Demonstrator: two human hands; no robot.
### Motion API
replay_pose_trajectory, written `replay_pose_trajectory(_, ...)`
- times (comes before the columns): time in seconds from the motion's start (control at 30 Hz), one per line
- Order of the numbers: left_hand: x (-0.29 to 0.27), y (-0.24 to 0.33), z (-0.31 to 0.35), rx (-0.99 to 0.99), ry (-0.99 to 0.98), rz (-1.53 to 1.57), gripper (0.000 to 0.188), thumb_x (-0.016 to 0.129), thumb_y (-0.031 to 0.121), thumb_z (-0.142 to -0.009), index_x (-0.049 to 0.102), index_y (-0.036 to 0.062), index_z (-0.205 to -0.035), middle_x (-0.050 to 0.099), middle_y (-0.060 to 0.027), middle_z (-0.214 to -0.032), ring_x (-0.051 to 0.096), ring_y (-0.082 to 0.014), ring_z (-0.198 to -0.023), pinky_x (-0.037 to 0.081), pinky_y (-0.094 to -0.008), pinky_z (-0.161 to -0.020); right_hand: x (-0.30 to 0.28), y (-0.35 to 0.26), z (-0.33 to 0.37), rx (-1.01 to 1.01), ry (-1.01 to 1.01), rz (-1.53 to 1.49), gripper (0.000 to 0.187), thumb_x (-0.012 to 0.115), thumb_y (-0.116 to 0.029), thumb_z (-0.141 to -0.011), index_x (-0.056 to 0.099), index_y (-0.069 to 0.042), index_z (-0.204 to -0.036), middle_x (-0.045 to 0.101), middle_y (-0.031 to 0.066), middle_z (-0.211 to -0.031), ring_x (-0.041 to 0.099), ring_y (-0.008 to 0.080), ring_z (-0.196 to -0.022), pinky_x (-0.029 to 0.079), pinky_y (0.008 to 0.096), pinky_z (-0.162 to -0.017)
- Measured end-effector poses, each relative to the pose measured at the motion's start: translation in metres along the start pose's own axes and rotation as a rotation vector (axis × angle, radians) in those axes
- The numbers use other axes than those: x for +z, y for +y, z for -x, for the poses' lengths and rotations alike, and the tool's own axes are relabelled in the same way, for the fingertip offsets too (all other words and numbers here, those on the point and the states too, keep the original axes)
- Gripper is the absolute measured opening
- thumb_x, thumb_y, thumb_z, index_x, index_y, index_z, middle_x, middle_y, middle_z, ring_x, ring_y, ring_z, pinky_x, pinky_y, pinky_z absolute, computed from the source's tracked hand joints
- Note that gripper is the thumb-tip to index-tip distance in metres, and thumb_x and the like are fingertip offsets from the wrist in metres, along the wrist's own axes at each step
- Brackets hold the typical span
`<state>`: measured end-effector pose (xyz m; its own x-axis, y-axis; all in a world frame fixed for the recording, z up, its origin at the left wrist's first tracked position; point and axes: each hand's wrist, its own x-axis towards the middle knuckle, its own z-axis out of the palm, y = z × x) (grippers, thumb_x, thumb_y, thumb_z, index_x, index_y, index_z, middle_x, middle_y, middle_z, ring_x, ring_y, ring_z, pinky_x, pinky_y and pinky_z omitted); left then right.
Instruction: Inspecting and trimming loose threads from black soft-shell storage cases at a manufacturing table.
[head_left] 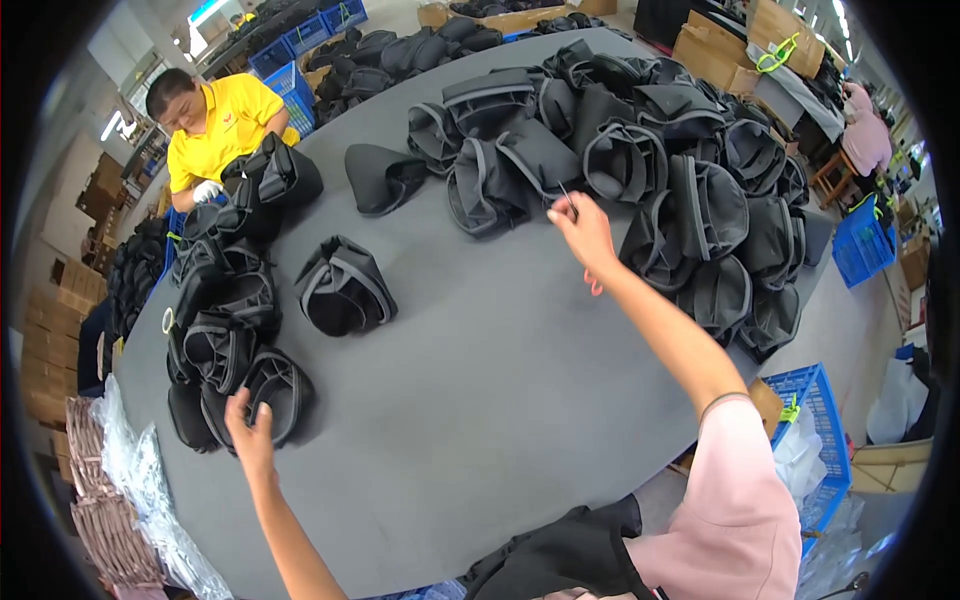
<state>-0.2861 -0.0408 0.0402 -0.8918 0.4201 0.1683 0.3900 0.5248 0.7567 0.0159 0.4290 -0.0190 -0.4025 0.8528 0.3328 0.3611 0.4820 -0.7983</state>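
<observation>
Room: I see a workshop hall with a large dark grey table filling most of my view, cardboard boxes and blue crates beyond its edges.
Open room: the middle and near part of the table lies bare; one lone black bag part sits on it, apart from the rest.
Far side of the table: a big heap of black fabric bag parts with grey trim runs to the far and right edges.
Left edge of the table: a smaller stack of black parts crowds the rim, and a person in a yellow shirt handles more of them at the far left corner.
Hard to make out: the near edge is cut off by my own pink sleeve and dark cloth; clear plastic bundles left of the table blur at the rim.
Left hand: fingers spread open, resting on the nearest piece of the stack.
Right hand: reached out to the heap's near edge, fingers pinched on a thin dark thread or strap; red scissor handles hang below the palm, I believe.
</observation>
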Motion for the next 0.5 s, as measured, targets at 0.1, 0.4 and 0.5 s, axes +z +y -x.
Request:
replay_pose_trajectory(0.1, 0.028, 0.029, 0.031, -0.127, -0.201, 0.155, 0.041, 0.059, 0.007, -0.083, 0.049, 0.0021, -0.123, 0.045, -0.0109, -0.130, 0.044, -0.0226, -0.121, 0.036, -0.0349, -0.099, 0.023, -0.008, -0.058, -0.089, 0.037, 0.227, 0.033, 0.068, -0.019, -0.076, 0.049, -0.007, -0.101, 0.049, 0.0125, -0.094, 0.058, 0.0322, -0.074, 0.048, 0.0406, -0.067)
replay_pose_trajectory(0.4, 0.074, 0.098, 0.098, 0.068, -0.689, -0.105, 0.037, 0.062, 0.010, -0.081, 0.055, 0.0060, -0.117, 0.059, -0.0124, -0.111, 0.056, -0.0269, -0.105, 0.044, -0.0339, -0.089, 0.009, -0.003, -0.094, -0.014, 0.072, 0.449, 0.027, 0.058, -0.012, -0.071, 0.052, -0.002, -0.095, 0.051, 0.0165, -0.100, 0.058, 0.0399, -0.086, 0.047, 0.0470, -0.074)
replay_pose_trajectory(0.5, 0.108, 0.143, 0.120, 0.371, -0.630, 0.054, 0.036, 0.062, 0.007, -0.080, 0.056, 0.0064, -0.115, 0.059, -0.0120, -0.115, 0.058, -0.0290, -0.101, 0.047, -0.0358, -0.085, -0.030, 0.004, -0.050, 0.094, 0.003, 0.286, 0.028, 0.058, -0.013, -0.067, 0.055, -0.001, -0.093, 0.055, 0.0153, -0.096, 0.058, 0.0346, -0.089, 0.046, 0.0420, -0.076)
